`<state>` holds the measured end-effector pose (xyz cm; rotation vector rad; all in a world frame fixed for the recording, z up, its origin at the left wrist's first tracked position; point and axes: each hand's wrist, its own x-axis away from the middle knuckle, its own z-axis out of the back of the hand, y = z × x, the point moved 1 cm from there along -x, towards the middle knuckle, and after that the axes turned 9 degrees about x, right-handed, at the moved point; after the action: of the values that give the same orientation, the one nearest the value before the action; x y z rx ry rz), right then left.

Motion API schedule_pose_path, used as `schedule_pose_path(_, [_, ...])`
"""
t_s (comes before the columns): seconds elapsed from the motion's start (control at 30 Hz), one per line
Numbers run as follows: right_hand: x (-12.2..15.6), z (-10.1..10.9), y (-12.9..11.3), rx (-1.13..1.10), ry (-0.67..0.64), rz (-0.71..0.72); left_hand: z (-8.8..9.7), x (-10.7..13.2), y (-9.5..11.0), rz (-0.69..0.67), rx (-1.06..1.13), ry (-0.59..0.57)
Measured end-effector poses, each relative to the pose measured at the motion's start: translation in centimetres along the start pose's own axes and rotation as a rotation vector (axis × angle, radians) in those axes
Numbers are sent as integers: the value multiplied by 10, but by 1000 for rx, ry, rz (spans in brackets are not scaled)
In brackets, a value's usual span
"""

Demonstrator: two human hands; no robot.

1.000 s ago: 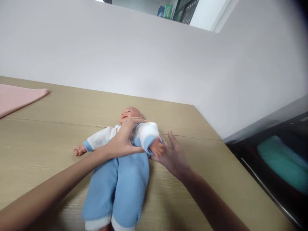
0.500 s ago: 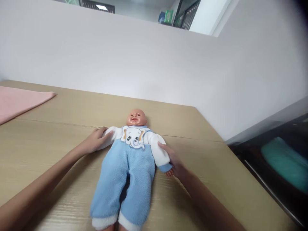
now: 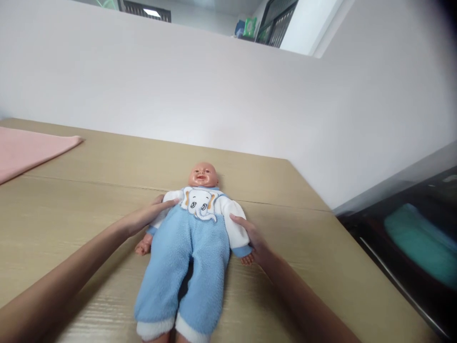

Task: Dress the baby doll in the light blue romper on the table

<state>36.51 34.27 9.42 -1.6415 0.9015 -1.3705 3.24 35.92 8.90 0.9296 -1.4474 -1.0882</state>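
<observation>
A baby doll [image 3: 191, 252] lies face up on the wooden table, its head away from me. It wears a fluffy blue outfit with white sleeves and an elephant face on the chest. My left hand [image 3: 152, 214] grips the sleeve on the left side, thumb on top near the shoulder, other fingers hidden behind the arm. Below it the doll's bare hand sticks out of a blue cuff. Around the other sleeve my right hand [image 3: 256, 238] is closed, thumb over the white cloth, its remaining fingers mostly hidden. The doll's feet run out of view at the bottom.
A folded pink cloth [image 3: 34, 150] lies at the left on the wooden table [image 3: 103, 205]. Behind the table rises a white wall [image 3: 200, 95] with an opening above. Beyond the table's right edge is a dark object with something teal [image 3: 417, 238] on it.
My left hand has moved right and up toward the doll's shoulder, and the arm there now lies closer to the body, its hand showing. My right hand has shifted slightly inward with the other arm.
</observation>
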Motion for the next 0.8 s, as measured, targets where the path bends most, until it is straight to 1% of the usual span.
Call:
schedule_pose_path(0.13, [7,-3,-1,-93,-33,-23,-2,0,-1,5,64,7])
schedule_pose_path(0.3, [-8,3,9,-114,16,-81,-3,1,-2,-5,62,55])
schedule_pose_path(0.4, [-13,4,11,-121,13,-72,-6,2,0,-5,91,46])
schedule_pose_path(0.5, [-10,0,7,-143,-3,-43,-11,5,5,16,147,45])
schedule_pose_path(0.57, [-5,-4,1,-153,-19,-22,-15,11,11,-8,162,56])
schedule_pose_path(0.67, [8,-6,-12,-141,-26,0,-22,28,23,-70,158,54])
schedule_pose_path(0.73, [21,-5,-23,-106,-27,14,-26,43,29,-93,159,51])
schedule_pose_path(0.8, [38,-2,-32,-27,-53,-11,-30,59,33,-115,172,52])
